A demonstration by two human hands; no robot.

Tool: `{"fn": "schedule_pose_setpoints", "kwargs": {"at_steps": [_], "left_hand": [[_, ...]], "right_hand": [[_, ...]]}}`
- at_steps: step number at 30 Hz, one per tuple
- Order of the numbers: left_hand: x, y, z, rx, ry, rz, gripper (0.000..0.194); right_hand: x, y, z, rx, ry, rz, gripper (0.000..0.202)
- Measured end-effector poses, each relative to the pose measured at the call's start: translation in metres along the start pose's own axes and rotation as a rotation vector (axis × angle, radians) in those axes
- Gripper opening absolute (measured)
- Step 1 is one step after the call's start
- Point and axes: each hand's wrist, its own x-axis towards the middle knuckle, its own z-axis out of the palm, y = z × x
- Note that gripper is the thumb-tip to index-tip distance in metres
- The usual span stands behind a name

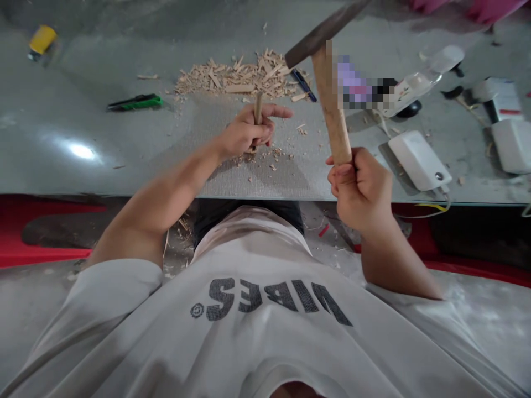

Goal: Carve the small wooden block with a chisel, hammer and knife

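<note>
A hammer [338, 130] with a pale wooden handle and a long dark metal head is raised in my right hand [365, 190], whose fingers wrap round the lower handle. Over the table, my left hand [251, 130] grips a slim, upright wooden stick [258, 108] between thumb and fingers, with the index finger stretched out to the right. Whether the stick is a tool's handle, I cannot tell, since its lower part is hidden by the hand. Small wood chips [274, 157] lie around and under the left hand. The hammer's head is well apart from the stick.
A heap of wood shavings [240, 77] lies behind my left hand, with a dark blue pen [304, 85] at its right. Leftward are a green utility knife [136, 103] and a yellow object [42, 40]. White adapters [418, 159], cables and a clear bottle [418, 88] occupy the right.
</note>
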Motion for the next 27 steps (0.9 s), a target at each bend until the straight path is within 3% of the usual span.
{"fn": "schedule_pose_setpoints", "kwargs": {"at_steps": [4,14,18,23,27], "left_hand": [[0.000,-0.001,0.000,0.075,0.024,0.014,0.027],[0.007,-0.024,-0.004,0.118,0.032,0.071,0.037],[0.005,-0.024,-0.004,0.119,0.024,0.081,0.046],[-0.001,-0.014,-0.004,0.182,-0.010,0.057,0.035],[0.004,-0.021,-0.004,0.170,0.005,0.079,0.047]], "right_hand": [[-0.003,0.009,0.010,0.017,0.039,0.006,0.071],[-0.004,-0.005,0.004,-0.113,0.062,-0.041,0.069],[0.002,-0.011,0.004,-0.146,0.099,-0.099,0.065],[0.012,-0.030,-0.006,-0.302,-0.103,-0.043,0.054],[0.017,-0.037,-0.012,-0.228,0.013,-0.091,0.048]]}}
